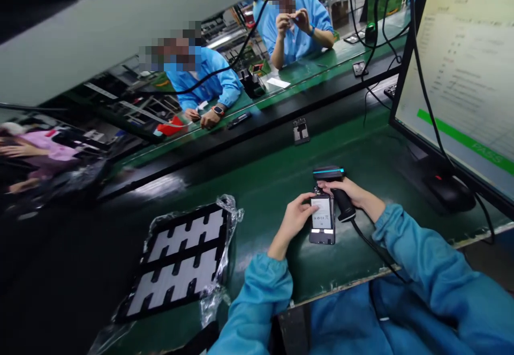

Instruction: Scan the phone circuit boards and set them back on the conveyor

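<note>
An opened phone, its back off and a white-labelled battery showing, is at the front middle of the green bench. My left hand grips it from the left side, fingertips over the upper edge and the label. Just right of the phone, my right hand is closed round the neck of a black barcode scanner with a lit blue strip. Its fingertips come close to the phone's top end. The scanner's head lies beyond the phone, and its cable runs toward my lap.
Left on the bench is a black tray with pale cut-out parts in clear plastic wrap. Another opened phone lies farther back. A monitor showing "PASS" stands at right, with hanging cables. Across the line, two people in blue work.
</note>
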Motion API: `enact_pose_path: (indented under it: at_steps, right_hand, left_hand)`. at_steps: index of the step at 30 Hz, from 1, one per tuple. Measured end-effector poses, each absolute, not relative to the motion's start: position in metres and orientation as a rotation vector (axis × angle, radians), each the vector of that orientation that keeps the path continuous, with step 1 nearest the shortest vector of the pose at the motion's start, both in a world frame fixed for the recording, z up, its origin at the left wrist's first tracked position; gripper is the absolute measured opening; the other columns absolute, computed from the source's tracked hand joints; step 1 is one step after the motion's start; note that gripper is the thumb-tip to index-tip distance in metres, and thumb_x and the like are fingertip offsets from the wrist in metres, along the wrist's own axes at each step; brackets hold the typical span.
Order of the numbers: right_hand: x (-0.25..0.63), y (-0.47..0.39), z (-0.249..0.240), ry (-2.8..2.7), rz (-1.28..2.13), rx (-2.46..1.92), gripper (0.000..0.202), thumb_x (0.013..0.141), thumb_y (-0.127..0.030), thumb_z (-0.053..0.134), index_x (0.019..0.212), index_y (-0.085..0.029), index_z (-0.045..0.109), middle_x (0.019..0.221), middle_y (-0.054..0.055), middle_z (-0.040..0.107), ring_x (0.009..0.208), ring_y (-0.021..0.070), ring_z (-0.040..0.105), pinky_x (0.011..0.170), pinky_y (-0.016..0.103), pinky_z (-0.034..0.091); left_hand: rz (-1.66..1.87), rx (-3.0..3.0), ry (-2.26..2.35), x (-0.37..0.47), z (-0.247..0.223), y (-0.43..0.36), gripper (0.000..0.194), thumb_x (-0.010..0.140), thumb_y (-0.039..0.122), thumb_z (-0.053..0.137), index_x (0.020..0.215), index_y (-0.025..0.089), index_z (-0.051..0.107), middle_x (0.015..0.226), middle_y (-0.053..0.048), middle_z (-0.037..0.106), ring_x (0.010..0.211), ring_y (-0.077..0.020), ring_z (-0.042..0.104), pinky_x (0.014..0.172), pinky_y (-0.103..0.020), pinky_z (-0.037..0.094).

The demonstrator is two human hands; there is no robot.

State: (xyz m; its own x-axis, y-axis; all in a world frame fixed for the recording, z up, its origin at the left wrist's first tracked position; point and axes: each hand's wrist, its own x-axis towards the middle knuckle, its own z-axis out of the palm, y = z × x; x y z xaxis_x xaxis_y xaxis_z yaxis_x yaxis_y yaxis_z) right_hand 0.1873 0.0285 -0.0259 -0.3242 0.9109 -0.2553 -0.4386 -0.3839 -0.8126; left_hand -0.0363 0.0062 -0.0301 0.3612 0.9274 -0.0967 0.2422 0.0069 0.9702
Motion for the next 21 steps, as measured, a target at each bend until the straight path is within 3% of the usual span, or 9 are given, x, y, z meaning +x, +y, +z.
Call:
enact_pose_path:
  at_steps: [3,6,8,10,12,14,16,18,21]
  right_hand:
    - [0.185,0.032,-0.030,-0.813,1.855,-0.919,0.034,0.064,-0.033,0.085,0.092,-0.016,0.075,0.088,0.005,0.074,0.088,0.0221,0.066,0.096,0.040,0.049]
    - [0.185,0.030,-0.027,-0.825,1.848,-0.934,0.032,0.064,-0.035,0.086,0.087,-0.016,0.075,0.082,0.005,0.073,0.085,0.0225,0.066,0.096,0.042,0.048]
    - [0.190,0.019,-0.021,-0.809,1.811,-0.949,0.034,0.064,-0.037,0.085,0.088,-0.016,0.075,0.087,0.005,0.073,0.090,0.0236,0.065,0.100,0.043,0.045]
    - [0.199,-0.004,-0.013,-0.799,1.729,-1.006,0.036,0.065,-0.039,0.085,0.093,-0.018,0.074,0.096,0.005,0.074,0.100,0.0252,0.064,0.107,0.044,0.040]
    - [0.206,-0.036,-0.004,-0.814,1.632,-1.112,0.041,0.066,-0.039,0.086,0.100,-0.021,0.074,0.107,0.005,0.073,0.111,0.0276,0.061,0.112,0.046,0.034]
    - [0.207,-0.067,0.001,-0.812,1.611,-1.178,0.048,0.070,-0.041,0.084,0.113,-0.024,0.071,0.118,0.006,0.071,0.121,0.0300,0.057,0.114,0.049,0.032]
    - [0.204,-0.084,0.003,-0.824,1.591,-1.134,0.052,0.075,-0.044,0.080,0.122,-0.026,0.067,0.128,0.006,0.067,0.130,0.0311,0.052,0.115,0.051,0.032]
    - [0.201,-0.081,0.003,-0.830,1.543,-1.107,0.050,0.078,-0.048,0.076,0.122,-0.025,0.067,0.129,0.008,0.066,0.133,0.0329,0.049,0.116,0.054,0.031]
    - [0.211,-0.056,-0.001,-0.813,1.380,-1.149,0.051,0.078,-0.051,0.075,0.121,-0.025,0.068,0.135,0.008,0.063,0.138,0.0345,0.043,0.119,0.056,0.024]
  left_hand:
    - [0.817,1.716,1.114,-0.034,-0.034,-0.001,0.032,0.080,0.034,0.071,0.108,0.020,0.065,0.120,-0.010,0.061,0.115,-0.0253,0.061,0.101,-0.042,0.050]
    - [0.682,1.996,1.164,-0.039,-0.033,-0.010,0.035,0.080,0.035,0.072,0.113,0.025,0.067,0.147,-0.011,0.044,0.147,-0.0314,0.028,0.120,-0.051,0.027]
    - [0.614,2.049,1.271,-0.038,-0.036,-0.029,0.051,0.085,0.036,0.067,0.133,0.027,0.055,0.159,-0.010,0.028,0.152,-0.0326,0.007,0.121,-0.057,0.017]
    - [0.631,1.995,1.418,-0.029,-0.041,-0.059,0.067,0.090,0.036,0.058,0.151,0.027,0.031,0.163,-0.011,0.017,0.152,-0.0321,0.000,0.121,-0.060,0.012]
    - [0.690,1.861,1.504,-0.012,-0.047,-0.089,0.073,0.093,0.036,0.052,0.156,0.026,0.015,0.163,-0.013,0.017,0.152,-0.0313,0.006,0.122,-0.059,0.013]
    - [0.782,1.692,1.546,0.008,-0.052,-0.104,0.070,0.093,0.038,0.049,0.154,0.026,0.016,0.160,-0.016,0.025,0.150,-0.0301,0.022,0.121,-0.055,0.023]
    - [0.906,1.500,1.577,0.025,-0.055,-0.096,0.066,0.093,0.039,0.050,0.151,0.026,0.019,0.148,-0.018,0.042,0.137,-0.0280,0.046,0.112,-0.049,0.041]
    - [0.977,1.365,1.513,0.038,-0.057,-0.061,0.065,0.092,0.038,0.051,0.148,0.025,0.019,0.127,-0.016,0.059,0.112,-0.0240,0.065,0.095,-0.041,0.054]
    - [1.029,1.380,1.411,0.059,-0.057,0.029,0.065,0.089,0.032,0.055,0.144,0.022,0.023,0.106,-0.010,0.068,0.090,-0.0194,0.070,0.080,-0.033,0.056]
